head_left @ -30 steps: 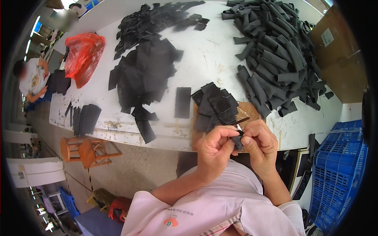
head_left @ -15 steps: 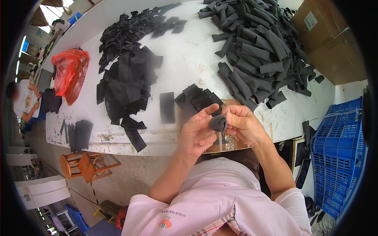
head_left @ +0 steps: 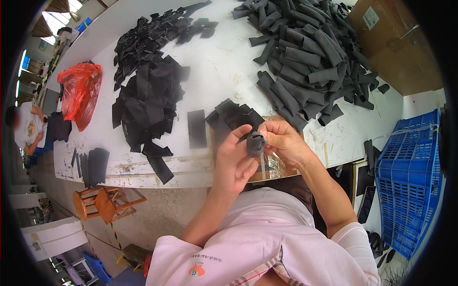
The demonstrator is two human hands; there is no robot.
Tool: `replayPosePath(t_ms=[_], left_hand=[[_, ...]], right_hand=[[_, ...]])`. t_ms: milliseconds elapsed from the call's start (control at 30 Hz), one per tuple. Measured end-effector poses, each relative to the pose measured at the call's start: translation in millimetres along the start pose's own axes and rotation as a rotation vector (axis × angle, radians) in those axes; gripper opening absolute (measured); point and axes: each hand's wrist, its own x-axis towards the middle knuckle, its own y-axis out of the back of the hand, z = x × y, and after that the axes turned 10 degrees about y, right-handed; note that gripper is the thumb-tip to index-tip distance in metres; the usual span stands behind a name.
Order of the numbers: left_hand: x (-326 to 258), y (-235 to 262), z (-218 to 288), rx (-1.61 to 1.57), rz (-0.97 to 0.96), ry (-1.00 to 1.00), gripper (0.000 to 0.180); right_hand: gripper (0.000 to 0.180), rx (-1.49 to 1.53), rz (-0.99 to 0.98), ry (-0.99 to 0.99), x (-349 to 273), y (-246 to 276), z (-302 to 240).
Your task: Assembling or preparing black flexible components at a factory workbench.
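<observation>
My left hand (head_left: 234,159) and my right hand (head_left: 285,140) meet over the near edge of the white table (head_left: 224,71). Between their fingers they hold a small black fabric piece (head_left: 255,143) rolled into a short tube. Just behind the hands lies a small stack of flat black fabric pieces (head_left: 234,117) on a brown board (head_left: 274,168). A single flat black rectangle (head_left: 197,128) lies to the left of that stack.
A big heap of rolled black tubes (head_left: 310,52) fills the far right of the table, flat black cut pieces (head_left: 145,95) the left. A red plastic bag (head_left: 78,93), a cardboard box (head_left: 398,43), a blue crate (head_left: 410,181), a wooden stool (head_left: 102,202). Another person (head_left: 26,128) sits far left.
The black piece, flat and pinched a second ago, is now rolled into a tube between both hands. The hands have stayed at the table's near edge.
</observation>
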Motion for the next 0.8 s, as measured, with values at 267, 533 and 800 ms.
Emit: replayPosePath(t_ms=[267,533,800], left_hand=[[-8.6,-4.1,-3.2,0.581,0.198,-0.084,0.028],[-0.4,-17.6,13.6,1.412,0.031,-0.821,0.018],[-13.7,-20.8,7.8,0.492,0.077,-0.521,0.009]], right_hand=[[0.024,-0.062,-0.169,0.026,8.2,9.2,9.9],[0.029,-0.59,0.075,0.291,-8.6,-0.6,-7.0],[0.028,-1.521,-0.232,0.656,-13.1,-22.1,-42.9]])
